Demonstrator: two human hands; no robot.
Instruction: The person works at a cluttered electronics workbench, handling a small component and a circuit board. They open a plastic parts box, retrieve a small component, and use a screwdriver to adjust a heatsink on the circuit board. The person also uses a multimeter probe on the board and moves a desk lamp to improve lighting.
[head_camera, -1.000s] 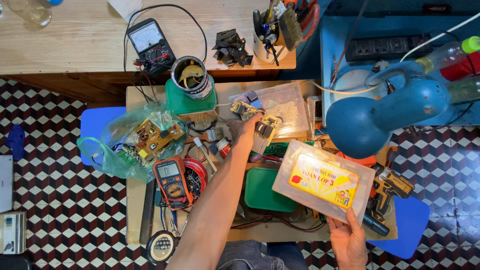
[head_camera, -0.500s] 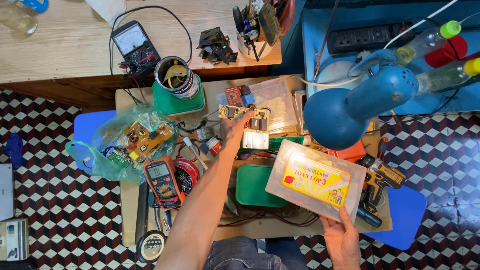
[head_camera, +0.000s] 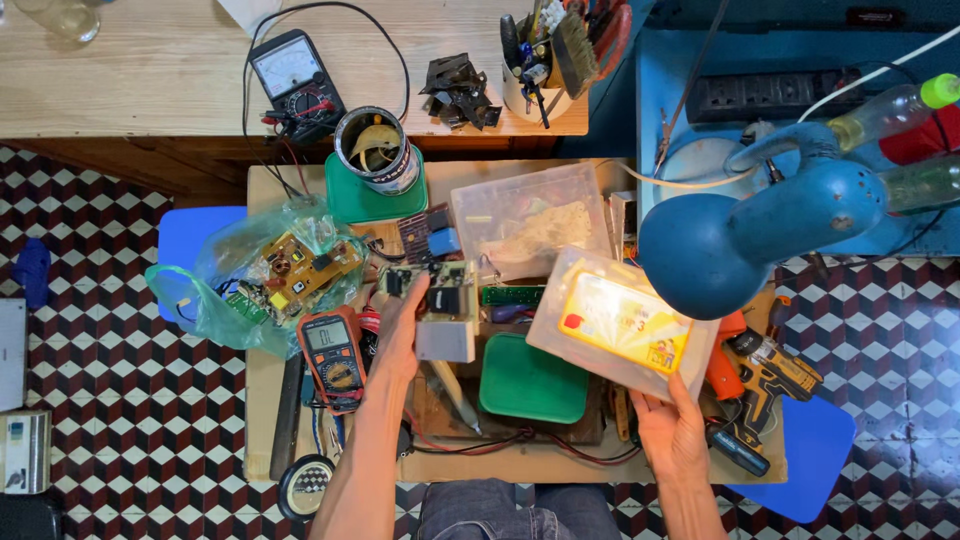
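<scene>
The left hand (head_camera: 400, 335) is gripping a small circuit board module (head_camera: 447, 312), fingers wrapped around its left edge, and it is now holding that board just left of the green lid (head_camera: 532, 381) lying on the cluttered low table (head_camera: 262, 385). Half a second ago the board was being held higher up, close to the open clear plastic box (head_camera: 530, 222); it is now sitting lower and nearer the person, well clear of that box.

The right hand (head_camera: 672, 435) is grasping a clear plastic container with a yellow card inside (head_camera: 623, 322), holding it from below by its near edge, tilted, just right of the green lid. Compared with the earlier frame, this container is staying in about the same spot, still clamped from underneath.

Just left of the green lid, beyond the left hand, an orange digital multimeter (head_camera: 333, 356) is lying flat. Further left of the lid, a green plastic bag (head_camera: 205, 300) is holding a yellow circuit board (head_camera: 300, 268). Up from the lid, a tin can (head_camera: 377, 150) is standing on a green square base, and an analog meter (head_camera: 293, 82) is resting on the wooden bench beyond it. To the lid's right, a blue desk lamp (head_camera: 740, 235) is hanging over the scene, with a yellow cordless drill (head_camera: 770, 375) lying below it.
</scene>
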